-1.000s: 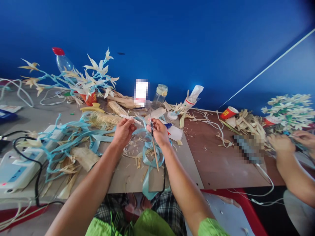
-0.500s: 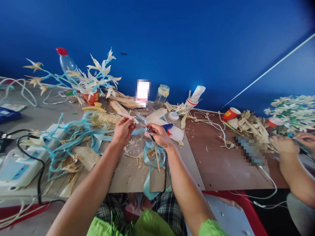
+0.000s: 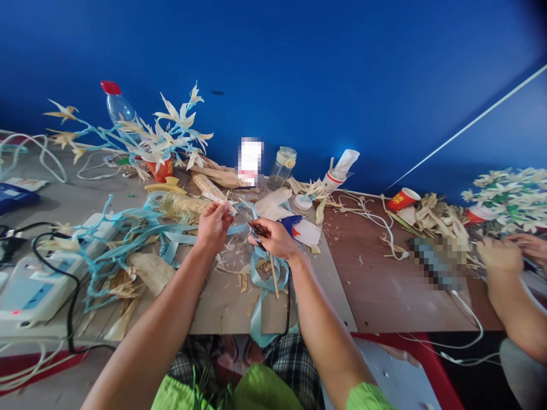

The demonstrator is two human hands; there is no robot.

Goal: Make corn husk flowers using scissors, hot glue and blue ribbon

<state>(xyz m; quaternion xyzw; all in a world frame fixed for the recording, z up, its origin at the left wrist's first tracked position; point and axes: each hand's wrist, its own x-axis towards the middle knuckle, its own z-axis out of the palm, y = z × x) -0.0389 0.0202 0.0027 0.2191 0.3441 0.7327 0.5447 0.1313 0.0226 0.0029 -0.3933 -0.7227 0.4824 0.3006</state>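
Fingers pinched, my left hand grips a pale strip of corn husk over the middle of the table. Close by on its right, my right hand is closed around scissors, their blades angled up and left toward the strip. My fingers hide most of the handles. A thin wooden stick extends below my right hand; whether I hold it, I cannot tell. Light blue ribbon loops beneath that hand. Pale husk pieces lie just beyond both hands.
At left are blue-wrapped stems, a power strip and husk flowers in a red cup. A glass jar stands behind. At right are a tipped red cup, white cables and another person's hands.
My left hand has turned slightly, and the husk strip has shifted with it. The scissors have tilted a little in my right hand. The other person's hands at right have also shifted.
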